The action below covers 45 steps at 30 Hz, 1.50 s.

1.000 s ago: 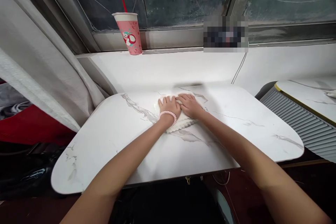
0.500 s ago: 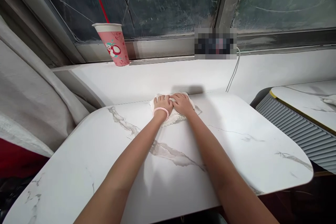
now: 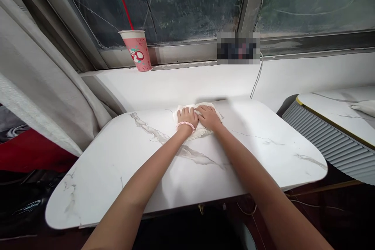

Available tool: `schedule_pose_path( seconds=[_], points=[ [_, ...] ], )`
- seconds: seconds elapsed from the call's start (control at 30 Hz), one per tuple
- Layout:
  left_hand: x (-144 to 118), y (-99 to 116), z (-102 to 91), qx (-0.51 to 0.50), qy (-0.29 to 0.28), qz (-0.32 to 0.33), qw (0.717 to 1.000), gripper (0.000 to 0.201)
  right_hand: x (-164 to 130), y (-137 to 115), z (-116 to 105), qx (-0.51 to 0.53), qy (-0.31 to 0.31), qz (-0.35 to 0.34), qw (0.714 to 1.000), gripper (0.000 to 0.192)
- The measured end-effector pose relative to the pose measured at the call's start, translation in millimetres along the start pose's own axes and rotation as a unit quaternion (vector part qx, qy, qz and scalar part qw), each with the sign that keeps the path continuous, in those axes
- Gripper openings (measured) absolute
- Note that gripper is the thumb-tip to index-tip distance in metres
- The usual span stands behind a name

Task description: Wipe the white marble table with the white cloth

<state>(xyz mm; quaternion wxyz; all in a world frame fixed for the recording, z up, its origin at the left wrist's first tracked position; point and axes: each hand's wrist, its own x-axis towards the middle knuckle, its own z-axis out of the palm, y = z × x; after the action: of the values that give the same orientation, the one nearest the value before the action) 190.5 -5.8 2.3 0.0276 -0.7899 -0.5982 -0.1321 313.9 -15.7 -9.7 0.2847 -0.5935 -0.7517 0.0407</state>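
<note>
A crumpled white cloth lies on the white marble-patterned table near its far edge. My left hand, with a pink coiled band at the wrist, presses down on the cloth's left part, its fingers bent over the fabric. On the right part, my right hand grips the cloth from above, palm down. Both hands are side by side with fingertips nearly touching. Their palms are hidden, and much of the cloth is covered.
A pink paper cup with a red straw stands on the window ledge. Right of it is a blurred-out object with a white cable. A grey curtain hangs at left. Another table with a ribbed side stands at right.
My view has shifted, showing more of the table's front edge and the dark space below it. Both hands stay on the cloth near the far edge.
</note>
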Motion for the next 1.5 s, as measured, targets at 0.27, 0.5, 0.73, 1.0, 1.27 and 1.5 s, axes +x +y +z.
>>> schedule_pose_path(
  seconds=[0.27, 0.5, 0.73, 1.0, 1.27, 1.5],
  points=[
    [-79.2, 36.4, -19.2, 0.005, -0.027, -0.006, 1.0, 0.052, -73.7, -8.4, -32.7, -0.044, -0.043, -0.045, 0.997, 0.046],
    [-155.3, 57.1, -32.6, 0.017, -0.077, 0.075, 0.994, 0.058, -161.5, -24.8, -65.6, -0.05, -0.047, -0.107, 0.992, 0.045],
    [-161.0, 59.4, -39.8, -0.015, -0.12, 0.123, 0.985, 0.059, -174.5, -21.4, -79.3, 0.009, -0.05, -0.088, 0.995, 0.041],
    [-91.2, 64.3, -25.7, -0.041, -0.115, 0.148, 0.981, 0.057, -118.5, 18.7, -72.4, 0.058, -0.006, -0.021, 0.998, 0.04],
    [5.5, 80.9, 3.6, -0.073, -0.084, 0.134, 0.985, 0.055, -36.2, 80.1, -57.2, -0.018, 0.012, 0.036, 0.999, 0.039],
    [65.4, 83.0, 22.0, -0.086, -0.08, 0.147, 0.982, 0.053, 7.3, 108.4, -50.3, -0.026, 0.022, 0.087, 0.996, 0.039]
  ],
)
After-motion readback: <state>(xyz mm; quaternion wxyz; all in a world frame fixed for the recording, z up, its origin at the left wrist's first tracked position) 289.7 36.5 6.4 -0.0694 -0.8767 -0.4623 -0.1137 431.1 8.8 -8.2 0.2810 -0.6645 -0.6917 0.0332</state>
